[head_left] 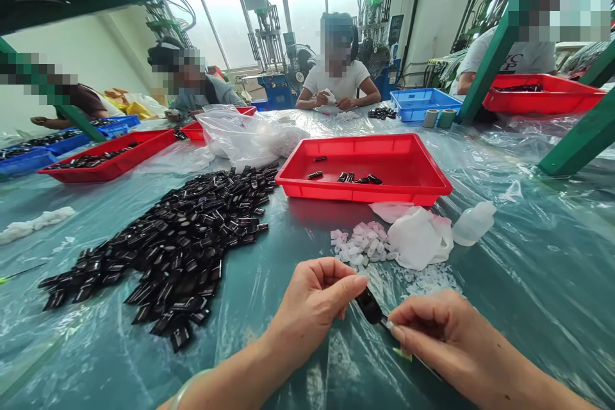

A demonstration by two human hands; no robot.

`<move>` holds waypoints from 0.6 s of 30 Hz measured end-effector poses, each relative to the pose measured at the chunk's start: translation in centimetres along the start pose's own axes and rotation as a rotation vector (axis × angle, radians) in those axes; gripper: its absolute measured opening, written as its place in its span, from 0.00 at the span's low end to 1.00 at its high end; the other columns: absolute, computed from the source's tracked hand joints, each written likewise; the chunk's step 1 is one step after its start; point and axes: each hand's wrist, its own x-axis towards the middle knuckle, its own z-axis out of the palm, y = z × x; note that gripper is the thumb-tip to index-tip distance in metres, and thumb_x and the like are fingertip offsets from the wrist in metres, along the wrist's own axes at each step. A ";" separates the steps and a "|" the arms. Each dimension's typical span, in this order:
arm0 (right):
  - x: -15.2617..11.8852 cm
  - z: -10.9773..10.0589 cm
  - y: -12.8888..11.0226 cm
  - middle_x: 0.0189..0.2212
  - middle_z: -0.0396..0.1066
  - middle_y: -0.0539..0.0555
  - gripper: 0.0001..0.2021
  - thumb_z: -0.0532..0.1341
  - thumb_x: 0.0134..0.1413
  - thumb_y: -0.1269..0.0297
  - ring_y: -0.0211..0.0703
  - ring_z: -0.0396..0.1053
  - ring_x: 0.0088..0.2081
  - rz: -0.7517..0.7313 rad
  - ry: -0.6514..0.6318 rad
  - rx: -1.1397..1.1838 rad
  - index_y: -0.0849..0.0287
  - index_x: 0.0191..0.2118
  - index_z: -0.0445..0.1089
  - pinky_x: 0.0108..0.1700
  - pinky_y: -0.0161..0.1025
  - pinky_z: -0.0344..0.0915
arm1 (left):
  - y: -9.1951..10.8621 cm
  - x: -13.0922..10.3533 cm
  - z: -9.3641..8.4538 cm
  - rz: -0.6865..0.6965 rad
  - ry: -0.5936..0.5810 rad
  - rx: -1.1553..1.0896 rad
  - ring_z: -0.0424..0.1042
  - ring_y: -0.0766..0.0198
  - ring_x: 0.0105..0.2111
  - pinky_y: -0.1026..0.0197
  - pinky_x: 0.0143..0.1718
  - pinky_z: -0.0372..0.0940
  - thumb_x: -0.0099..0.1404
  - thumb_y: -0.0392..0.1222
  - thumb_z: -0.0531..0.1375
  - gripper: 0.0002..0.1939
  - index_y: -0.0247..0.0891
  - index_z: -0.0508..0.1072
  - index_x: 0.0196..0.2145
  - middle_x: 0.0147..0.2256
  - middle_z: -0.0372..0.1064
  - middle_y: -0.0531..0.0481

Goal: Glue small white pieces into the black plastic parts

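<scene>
A: Where is the black piece (369, 306)?
B: Between the two hands, just above the table, a worker's left hand (312, 298) pinching its far end between thumb and fingers.

A: And the right hand (449, 327)?
B: Thumb and fingers grip a slim tool (385, 322) that meets the near end of the piece. Whether its tip goes inside cannot be told.

A: What lies closest to the grip?
B: A yellow-green scrap (402, 353) shows under the right fingertips. Just beyond the hands sits a pile of pale bits (365, 243), beside a crumpled white wrapper (418, 237); farther to the right lies a translucent container (475, 223).

A: Left of the grip?
B: A broad heap of black parts (182, 237), spread over the plastic sheeting (259, 307) covering the table.

A: Farther out?
B: A red tray (403, 170) stands past the pale bits, a few small dark parts (355, 178) on its floor. Beyond the heap slumps a clear plastic bag (240, 134). Straight across from the grip, a co-worker in a white shirt (336, 83) sits at the table's far side.
</scene>
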 end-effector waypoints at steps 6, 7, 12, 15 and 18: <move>0.2 0.3 1.4 0.23 0.63 0.52 0.15 0.48 0.59 0.70 0.40 0.63 0.26 -0.313 0.277 -0.520 0.60 0.28 0.69 0.28 0.36 0.57 | 0.0 0.1 0.1 0.016 0.002 0.009 0.54 0.74 0.16 0.69 0.18 0.49 0.53 0.48 0.63 0.15 0.32 0.70 0.24 0.15 0.60 0.55; 0.2 0.3 1.6 0.23 0.62 0.52 0.15 0.48 0.59 0.70 0.40 0.63 0.26 -0.319 0.281 -0.566 0.59 0.26 0.68 0.27 0.36 0.57 | 0.0 0.1 0.1 0.017 0.002 0.006 0.55 0.73 0.16 0.69 0.18 0.50 0.54 0.48 0.63 0.15 0.32 0.70 0.24 0.16 0.60 0.55; 0.0 0.1 1.3 0.24 0.61 0.52 0.13 0.48 0.59 0.72 0.40 0.63 0.26 -0.317 0.243 -0.604 0.59 0.28 0.66 0.26 0.35 0.58 | 0.2 0.0 0.1 0.020 -0.001 -0.001 0.59 0.71 0.18 0.68 0.23 0.55 0.55 0.46 0.62 0.13 0.32 0.68 0.24 0.18 0.61 0.54; -0.7 0.0 0.5 0.27 0.63 0.51 0.10 0.51 0.57 0.73 0.38 0.64 0.28 -0.321 0.140 -0.513 0.57 0.30 0.67 0.29 0.34 0.61 | 0.1 0.2 0.0 0.029 0.004 -0.013 0.61 0.70 0.20 0.67 0.25 0.57 0.56 0.46 0.61 0.13 0.33 0.68 0.24 0.19 0.62 0.54; -1.3 0.3 0.1 0.27 0.65 0.50 0.06 0.59 0.48 0.74 0.38 0.66 0.29 -0.338 0.073 -0.538 0.57 0.25 0.65 0.28 0.32 0.63 | -0.1 0.3 -0.2 0.031 0.003 -0.045 0.61 0.70 0.20 0.67 0.25 0.57 0.56 0.46 0.62 0.13 0.33 0.68 0.24 0.20 0.62 0.54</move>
